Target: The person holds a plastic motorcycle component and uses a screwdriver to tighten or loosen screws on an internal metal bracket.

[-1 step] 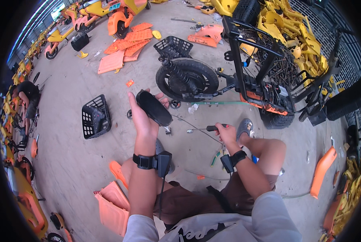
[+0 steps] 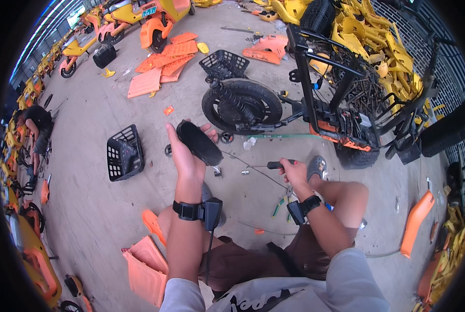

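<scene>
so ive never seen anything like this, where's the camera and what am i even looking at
There's no robot here, just a person working bare-handed. A wide fisheye camera on their head looks down, so straight edges bend near the rim.

The left hand holds a black oval part; the right hand grips a screwdriver-like tool by its black handle.

On the grey floor lie pliers, a black basket and orange panels. Beyond the hands is a dark vehicle frame with a black wheel.
</scene>
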`<act>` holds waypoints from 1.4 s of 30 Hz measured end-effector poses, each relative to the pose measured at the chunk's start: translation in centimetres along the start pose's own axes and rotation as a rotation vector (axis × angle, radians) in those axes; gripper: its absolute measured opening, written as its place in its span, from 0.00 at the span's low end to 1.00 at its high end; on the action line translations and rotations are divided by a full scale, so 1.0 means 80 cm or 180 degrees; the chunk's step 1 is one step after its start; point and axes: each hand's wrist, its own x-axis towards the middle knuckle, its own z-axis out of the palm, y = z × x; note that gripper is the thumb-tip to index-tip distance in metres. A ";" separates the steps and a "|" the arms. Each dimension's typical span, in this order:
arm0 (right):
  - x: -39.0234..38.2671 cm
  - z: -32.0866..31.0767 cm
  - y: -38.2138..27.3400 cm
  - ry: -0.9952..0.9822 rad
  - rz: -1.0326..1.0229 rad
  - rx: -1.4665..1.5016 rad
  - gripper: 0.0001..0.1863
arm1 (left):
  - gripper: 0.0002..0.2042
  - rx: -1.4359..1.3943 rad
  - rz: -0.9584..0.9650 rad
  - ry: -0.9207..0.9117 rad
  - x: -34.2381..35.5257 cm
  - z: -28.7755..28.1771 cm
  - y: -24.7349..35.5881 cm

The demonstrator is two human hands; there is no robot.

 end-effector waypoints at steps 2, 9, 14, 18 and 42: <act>-0.009 -0.018 -0.034 -0.0095 -0.0128 0.0268 0.16 | 0.32 -0.0153 -0.0096 0.0059 -0.001 0.003 0.000; -0.063 -0.061 -0.099 -0.0454 -0.0414 0.1202 0.14 | 0.37 -0.0346 -0.0575 -0.0003 0.012 -0.016 -0.019; -0.075 -0.078 -0.096 -0.0737 -0.0434 0.1801 0.15 | 0.35 0.0027 -0.0635 -0.0158 0.005 -0.004 -0.027; -0.090 -0.082 -0.097 -0.0945 -0.0476 0.2048 0.15 | 0.32 -0.0278 -0.0945 -0.0086 0.005 -0.006 -0.037; -0.108 -0.097 -0.081 -0.0887 -0.1831 0.1069 0.20 | 0.29 -0.0645 -0.1339 0.0018 0.017 0.004 -0.052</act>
